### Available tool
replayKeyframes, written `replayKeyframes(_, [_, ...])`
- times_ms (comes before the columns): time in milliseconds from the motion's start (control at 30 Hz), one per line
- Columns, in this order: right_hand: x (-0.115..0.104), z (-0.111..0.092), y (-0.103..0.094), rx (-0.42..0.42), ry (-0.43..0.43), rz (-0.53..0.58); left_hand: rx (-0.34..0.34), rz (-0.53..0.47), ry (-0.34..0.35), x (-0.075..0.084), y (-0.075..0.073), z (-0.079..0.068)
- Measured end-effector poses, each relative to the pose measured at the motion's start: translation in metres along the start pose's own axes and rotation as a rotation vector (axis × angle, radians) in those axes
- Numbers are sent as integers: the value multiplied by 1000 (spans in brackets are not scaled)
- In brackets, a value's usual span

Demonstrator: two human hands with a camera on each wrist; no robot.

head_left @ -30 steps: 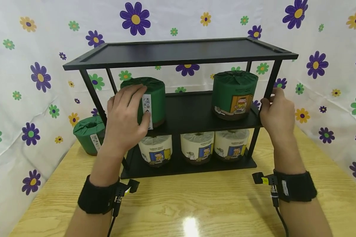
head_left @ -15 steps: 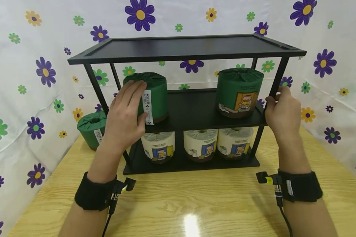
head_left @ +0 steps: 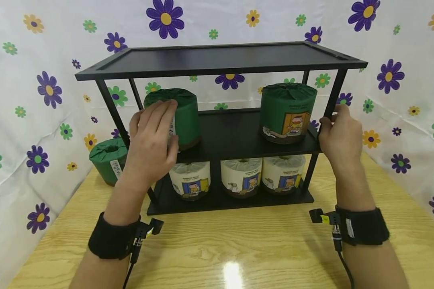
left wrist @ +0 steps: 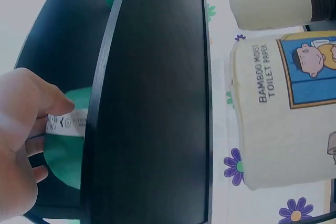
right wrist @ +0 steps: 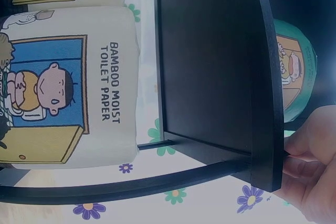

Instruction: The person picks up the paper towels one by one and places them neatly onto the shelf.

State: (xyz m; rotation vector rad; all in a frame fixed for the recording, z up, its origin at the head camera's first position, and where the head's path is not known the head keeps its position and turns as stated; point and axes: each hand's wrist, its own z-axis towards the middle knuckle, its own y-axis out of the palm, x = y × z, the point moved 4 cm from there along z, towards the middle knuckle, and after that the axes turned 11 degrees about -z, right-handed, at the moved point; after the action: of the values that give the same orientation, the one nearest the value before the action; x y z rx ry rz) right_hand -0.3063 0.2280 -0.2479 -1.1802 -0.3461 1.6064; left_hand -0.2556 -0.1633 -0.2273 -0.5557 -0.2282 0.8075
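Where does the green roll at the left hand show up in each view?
Head: green roll, left of centre, partly behind the left hand.
Left wrist: green roll, lower left, partly hidden by the middle shelf.
Right wrist: not in it; a different roll shows.
Shared landmark: middle shelf, in all three.

On the middle tier [head_left: 229, 132] of the black rack [head_left: 217, 60], open room is lying between two green rolls [head_left: 287, 114]; posts [head_left: 112, 108] are obstructing the rack's front corners.

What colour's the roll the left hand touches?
Mostly green, with a brown base; the roll shows best in the head view.
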Motion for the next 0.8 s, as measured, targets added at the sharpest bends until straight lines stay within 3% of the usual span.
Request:
replayKeyframes(300, [-3,-1,0,6,-8,-8,7,-4,-1,2,-1,0])
replayKeyframes(800, [-2,-2,0,19,-17,-2,-88,-47,-35,0,-7,1])
